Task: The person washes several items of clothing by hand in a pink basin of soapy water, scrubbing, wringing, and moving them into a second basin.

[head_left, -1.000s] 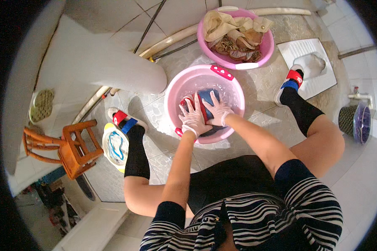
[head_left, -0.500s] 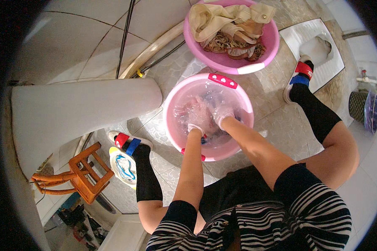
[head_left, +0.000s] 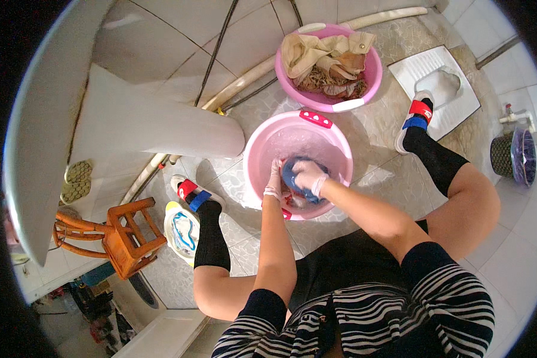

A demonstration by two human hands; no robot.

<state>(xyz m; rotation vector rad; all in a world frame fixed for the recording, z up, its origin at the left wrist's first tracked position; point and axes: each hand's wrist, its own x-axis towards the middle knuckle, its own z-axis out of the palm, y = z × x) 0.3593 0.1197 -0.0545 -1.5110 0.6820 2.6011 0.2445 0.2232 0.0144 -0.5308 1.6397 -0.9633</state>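
Note:
Below me stands a round pink basin (head_left: 253, 132) with water in it. A wet blue cloth (head_left: 289, 172) is bunched up at the near side of the basin, with red and white fabric (head_left: 290, 198) beside and under it. My right hand (head_left: 309, 177), in a thin whitish glove, is closed on the blue cloth from above, fingers curled into it. My left hand (head_left: 274, 178), gloved alike, grips the left edge of the bundle by a red bit; its fingertips are partly hidden.
Behind stands a second pink basin (head_left: 373, 74) holding a cream garment (head_left: 304, 55) and patterned cloth. A squat toilet (head_left: 459, 110) lies at the right, a white pedestal (head_left: 191, 128) at the left. Near my left foot are a wooden chair (head_left: 128, 238) and a small white-and-yellow tub (head_left: 172, 224).
Both hands were down in splashing water; now they are raised with the blue cloth bunched between them. The water is calmer. My view has shifted slightly.

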